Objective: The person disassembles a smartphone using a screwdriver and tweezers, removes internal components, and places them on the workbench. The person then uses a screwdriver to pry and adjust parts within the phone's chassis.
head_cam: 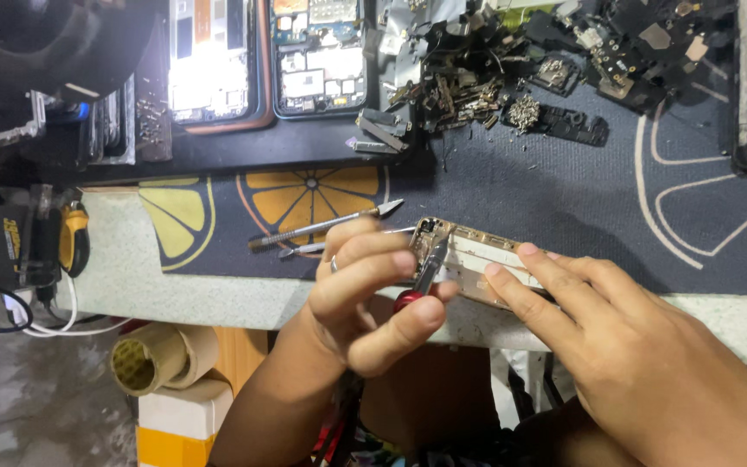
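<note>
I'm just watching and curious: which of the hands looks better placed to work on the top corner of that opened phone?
Probably the left hand: it holds the red-capped screwdriver with its tip at that corner of the phone. The right hand only steadies the phone.

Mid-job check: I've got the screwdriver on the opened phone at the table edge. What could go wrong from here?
1. The opened phone sits right at the table edge, steadied only by the right hand; a push could tip it off.
2. The screwdriver in the left hand could slip and gouge the internals.
3. A freed screw may roll off the edge or get lost among the pile of parts.
</note>
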